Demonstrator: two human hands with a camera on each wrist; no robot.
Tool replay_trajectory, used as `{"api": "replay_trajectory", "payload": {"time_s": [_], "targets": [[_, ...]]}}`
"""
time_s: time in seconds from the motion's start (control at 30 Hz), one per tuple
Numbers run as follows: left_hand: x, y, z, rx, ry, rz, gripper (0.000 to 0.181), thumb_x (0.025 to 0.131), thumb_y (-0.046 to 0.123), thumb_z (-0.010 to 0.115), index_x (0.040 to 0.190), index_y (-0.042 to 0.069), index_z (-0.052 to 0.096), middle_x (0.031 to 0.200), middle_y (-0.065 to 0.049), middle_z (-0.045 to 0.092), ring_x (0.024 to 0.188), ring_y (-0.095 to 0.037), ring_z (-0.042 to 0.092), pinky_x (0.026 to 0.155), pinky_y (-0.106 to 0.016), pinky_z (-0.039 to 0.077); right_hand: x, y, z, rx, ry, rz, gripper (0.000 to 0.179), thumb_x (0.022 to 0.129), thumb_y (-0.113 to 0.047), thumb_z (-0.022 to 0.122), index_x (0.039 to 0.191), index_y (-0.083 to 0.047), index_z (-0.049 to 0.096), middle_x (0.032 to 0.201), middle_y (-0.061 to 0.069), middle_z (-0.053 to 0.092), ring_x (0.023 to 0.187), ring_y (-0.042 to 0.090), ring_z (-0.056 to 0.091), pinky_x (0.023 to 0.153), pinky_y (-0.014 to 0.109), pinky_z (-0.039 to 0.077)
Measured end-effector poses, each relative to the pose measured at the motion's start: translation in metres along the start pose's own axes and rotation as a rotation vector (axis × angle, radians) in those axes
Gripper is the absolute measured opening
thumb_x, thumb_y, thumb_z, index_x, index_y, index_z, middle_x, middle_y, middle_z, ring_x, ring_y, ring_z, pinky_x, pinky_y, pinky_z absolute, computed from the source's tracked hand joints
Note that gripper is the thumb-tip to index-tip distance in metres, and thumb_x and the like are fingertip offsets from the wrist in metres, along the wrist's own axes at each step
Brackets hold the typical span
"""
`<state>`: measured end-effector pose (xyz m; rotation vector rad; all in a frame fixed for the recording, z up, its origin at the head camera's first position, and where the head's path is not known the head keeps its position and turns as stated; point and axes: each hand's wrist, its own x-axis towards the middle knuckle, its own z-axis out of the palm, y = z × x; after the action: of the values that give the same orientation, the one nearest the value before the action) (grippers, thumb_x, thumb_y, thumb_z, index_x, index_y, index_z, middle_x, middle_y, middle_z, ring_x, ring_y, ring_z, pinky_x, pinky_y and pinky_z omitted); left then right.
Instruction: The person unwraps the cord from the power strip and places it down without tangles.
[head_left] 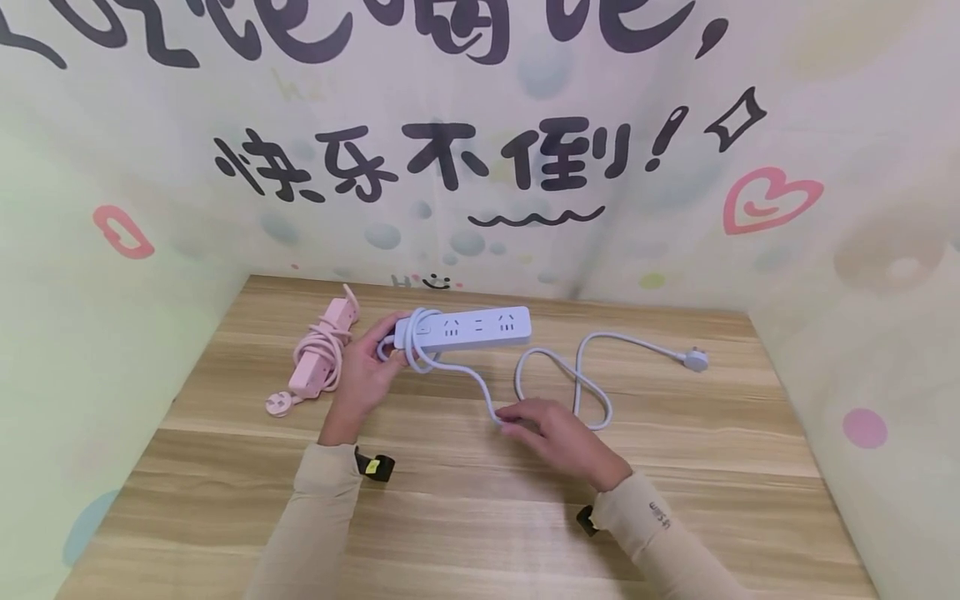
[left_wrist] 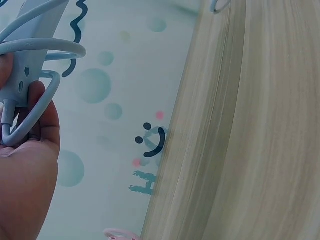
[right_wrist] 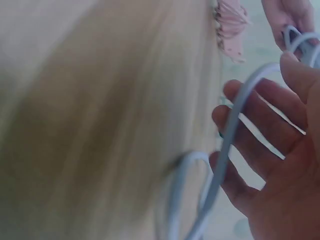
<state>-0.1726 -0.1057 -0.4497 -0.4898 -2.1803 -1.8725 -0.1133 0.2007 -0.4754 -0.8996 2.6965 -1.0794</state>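
A pale blue power strip [head_left: 480, 327] has its cord wound around its left end. My left hand [head_left: 367, 371] grips that end, holding the strip and the wound loops [left_wrist: 60, 47]. The blue cord [right_wrist: 232, 125] runs from the strip to my right hand [head_left: 558, 437] and lies across its fingers. In the right wrist view these fingers [right_wrist: 255, 150] are spread and only loosely bent, with the thumb apart from them. Past that hand the cord curves over the table and ends in a blue plug [head_left: 696, 359].
A pink power strip [head_left: 324, 346] lies left of my left hand, wrapped in its own cord, its round plug [head_left: 278, 404] at the near end. The wood-grain table [head_left: 465, 517] meets a printed backdrop [head_left: 480, 250] at the back and both sides.
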Motion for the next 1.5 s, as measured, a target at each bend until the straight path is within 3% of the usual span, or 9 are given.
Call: {"api": "replay_trajectory", "payload": {"time_s": [0.17, 0.3, 0.57, 0.8, 1.0, 1.27, 1.4, 1.5], "targets": [[0.0, -0.002, 0.0, 0.018, 0.009, -0.008, 0.055, 0.084, -0.015, 0.069, 0.137, -0.007, 0.058, 0.133, -0.03, 0.062, 0.108, 0.006, 0.063, 0.089, -0.011, 0.055, -0.003, 0.0, 0.012, -0.029, 0.05, -0.096, 0.026, 0.1, -0.024, 0.065, 0.122, -0.012, 0.073, 0.113, -0.002, 0.075, 0.106, 0.012, 0.068, 0.095, 0.034, 0.057], [0.0, -0.004, -0.001, 0.027, 0.019, -0.019, 0.055, 0.084, -0.017, 0.067, 0.137, -0.007, 0.058, 0.133, -0.031, 0.063, 0.107, 0.006, 0.063, 0.088, -0.01, 0.055, -0.006, -0.003, 0.018, -0.079, 0.085, -0.126, 0.022, 0.102, -0.024, 0.062, 0.12, -0.017, 0.073, 0.11, -0.006, 0.071, 0.104, 0.009, 0.064, 0.093, 0.034, 0.055], [0.001, -0.007, 0.001, 0.053, 0.023, -0.001, 0.052, 0.086, -0.014, 0.069, 0.136, -0.006, 0.059, 0.133, -0.028, 0.064, 0.106, 0.006, 0.063, 0.087, -0.009, 0.054, -0.01, -0.013, 0.015, -0.127, 0.109, -0.192, 0.017, 0.103, -0.018, 0.058, 0.111, -0.02, 0.073, 0.104, -0.009, 0.074, 0.099, 0.008, 0.066, 0.09, 0.031, 0.056], [0.001, -0.006, 0.0, 0.033, 0.023, -0.037, 0.056, 0.086, -0.008, 0.074, 0.139, -0.006, 0.057, 0.135, -0.028, 0.063, 0.108, 0.006, 0.063, 0.091, -0.012, 0.055, -0.013, -0.033, -0.004, -0.118, 0.185, -0.323, 0.016, 0.1, -0.01, 0.062, 0.111, -0.015, 0.073, 0.098, -0.006, 0.073, 0.091, 0.008, 0.065, 0.085, 0.028, 0.055], [-0.001, -0.003, 0.002, 0.056, 0.015, -0.066, 0.058, 0.084, -0.006, 0.078, 0.139, -0.004, 0.058, 0.133, -0.026, 0.065, 0.107, 0.004, 0.063, 0.089, -0.012, 0.056, -0.01, -0.047, -0.027, -0.082, 0.286, -0.423, 0.014, 0.098, -0.008, 0.064, 0.107, -0.013, 0.074, 0.085, -0.007, 0.066, 0.078, 0.006, 0.055, 0.072, 0.017, 0.046], [-0.002, -0.002, 0.003, 0.112, -0.004, -0.066, 0.059, 0.085, 0.001, 0.079, 0.141, 0.002, 0.059, 0.134, -0.022, 0.067, 0.107, -0.001, 0.062, 0.085, -0.009, 0.053, 0.007, -0.058, -0.058, -0.034, 0.405, -0.463, 0.014, 0.103, -0.015, 0.059, 0.102, -0.013, 0.073, 0.075, -0.006, 0.057, 0.07, 0.004, 0.046, 0.061, 0.014, 0.037], [-0.002, -0.001, 0.003, 0.115, -0.014, -0.076, 0.058, 0.086, 0.002, 0.079, 0.141, 0.002, 0.058, 0.134, -0.022, 0.067, 0.11, -0.011, 0.064, 0.087, -0.009, 0.052, 0.016, -0.062, -0.071, -0.019, 0.451, -0.453, 0.011, 0.099, -0.006, 0.064, 0.102, -0.009, 0.074, 0.074, -0.004, 0.057, 0.069, 0.006, 0.047, 0.061, 0.016, 0.038], [-0.003, 0.001, 0.004, 0.105, -0.029, -0.088, 0.059, 0.086, 0.0, 0.078, 0.142, 0.0, 0.057, 0.135, -0.024, 0.065, 0.115, -0.022, 0.064, 0.091, -0.008, 0.051, 0.021, -0.064, -0.081, -0.016, 0.484, -0.401, 0.013, 0.094, 0.001, 0.067, 0.101, -0.007, 0.075, 0.074, -0.001, 0.059, 0.068, 0.007, 0.048, 0.06, 0.016, 0.038]]}}
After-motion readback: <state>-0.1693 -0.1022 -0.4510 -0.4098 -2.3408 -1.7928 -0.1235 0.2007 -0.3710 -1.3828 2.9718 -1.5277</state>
